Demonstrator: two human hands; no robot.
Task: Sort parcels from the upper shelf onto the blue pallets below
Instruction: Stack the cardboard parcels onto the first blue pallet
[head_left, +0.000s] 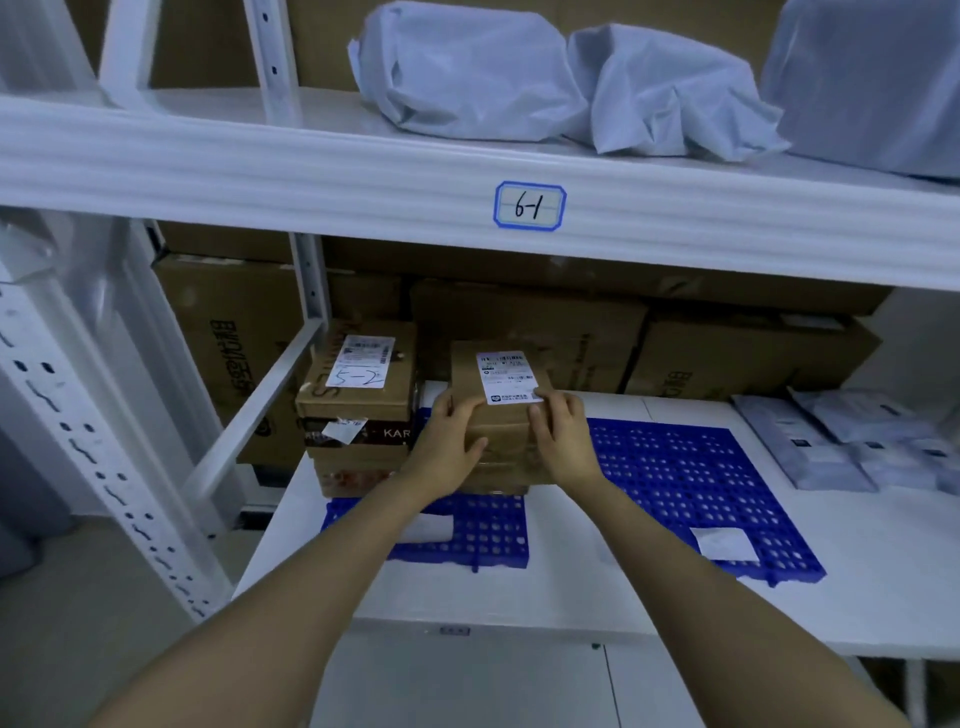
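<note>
A brown cardboard parcel (498, 374) with a white shipping label lies on top of a stack of boxes over the left blue pallet (488, 535). My left hand (454, 441) grips its near left corner and my right hand (561, 431) grips its near right corner. Left of it stands another stack, topped by a box (363, 379) marked 5-2. The right blue pallet (691, 478) carries only a white paper slip (724, 543). On the upper shelf (363, 171), labelled 6-1, lie three parcels in pale plastic wrap (467, 73).
Large cardboard cartons (753, 353) line the back of the lower shelf. Several flat grey mailers (852, 441) lie at the right end. A white perforated upright (78, 431) and a diagonal brace (249, 405) stand at the left. A white slip (428, 527) lies on the left pallet.
</note>
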